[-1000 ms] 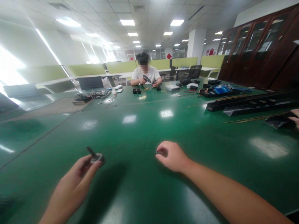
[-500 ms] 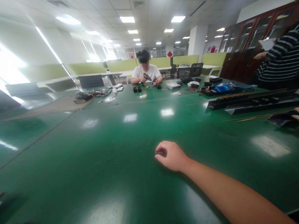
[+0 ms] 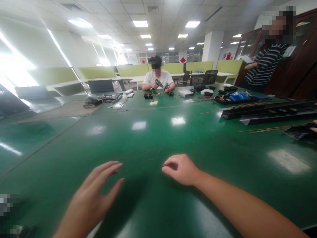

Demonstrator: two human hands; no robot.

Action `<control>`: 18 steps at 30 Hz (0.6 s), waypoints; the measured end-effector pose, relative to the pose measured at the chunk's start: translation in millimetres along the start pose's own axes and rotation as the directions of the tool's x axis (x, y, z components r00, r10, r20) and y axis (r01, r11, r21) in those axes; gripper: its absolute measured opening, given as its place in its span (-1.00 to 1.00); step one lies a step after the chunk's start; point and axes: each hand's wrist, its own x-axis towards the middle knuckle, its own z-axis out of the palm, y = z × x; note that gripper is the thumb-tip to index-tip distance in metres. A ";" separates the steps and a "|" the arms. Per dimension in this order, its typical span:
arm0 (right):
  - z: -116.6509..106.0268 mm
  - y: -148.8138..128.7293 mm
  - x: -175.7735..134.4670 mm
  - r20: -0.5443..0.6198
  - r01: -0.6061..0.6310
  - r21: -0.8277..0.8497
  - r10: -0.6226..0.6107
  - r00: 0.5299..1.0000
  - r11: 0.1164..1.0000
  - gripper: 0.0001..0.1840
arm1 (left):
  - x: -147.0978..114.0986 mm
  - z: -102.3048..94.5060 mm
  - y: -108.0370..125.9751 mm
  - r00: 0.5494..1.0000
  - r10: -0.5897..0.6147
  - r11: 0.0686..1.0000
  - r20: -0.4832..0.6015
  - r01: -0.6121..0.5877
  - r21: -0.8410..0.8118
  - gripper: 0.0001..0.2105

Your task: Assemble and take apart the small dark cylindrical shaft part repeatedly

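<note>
Left hand, lower left of centre: released, thumb well apart from outstretched fingers, above green desk. Right hand, just right of lower centre: curled, thumb and forefinger pinched on small dark piece, mostly hidden, too small to identify. Cannot tell whether resting on desk or just above. At upper centre, seated person in white shirt with dark drill in hand, near black boxes. At right edge, another person's hand, partly cut off, at dark channel, near long rails. At upper right, standing person in striped top. Beyond, red diamond sign and red poster, marks too small to read.
</note>
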 end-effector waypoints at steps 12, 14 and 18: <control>-0.4 -5.1 -7.1 0.099 0.085 0.041 -0.089 0.991 0.996 -0.82 | 36.5 76.6 69.0 0.900 0.389 0.909 0.196 -0.340 -0.242 -0.81; -0.3 -5.2 -6.6 0.132 0.078 0.068 -0.086 0.987 0.995 -0.81 | 34.4 73.3 65.5 0.908 0.377 0.914 0.180 -0.334 -0.228 -0.80; -1.7 -4.7 -5.6 0.164 0.052 0.089 -0.067 0.984 0.995 -0.72 | 22.2 51.9 41.0 0.969 0.214 0.972 0.123 -0.199 -0.123 -0.80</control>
